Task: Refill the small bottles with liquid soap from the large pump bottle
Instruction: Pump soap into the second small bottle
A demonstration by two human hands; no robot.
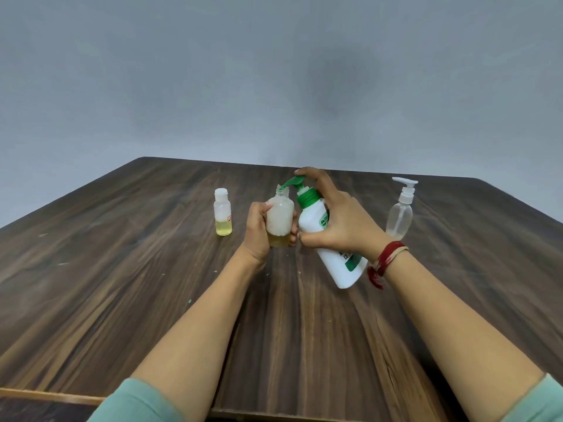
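Gripping the uncapped small bottle [278, 220] in the curled left hand [257, 229]; clasping the tilted pump bottle [342, 268], at its 3 o'clock, in the right hand [341, 220], forefinger on the pump head [294, 180].

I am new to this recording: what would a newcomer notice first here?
At the middle of the table, the left hand grips an uncapped small bottle while the right hand tilts the large pump bottle, its green spout over the opening. A capped small bottle stands to the left, a clear pump bottle to the right.
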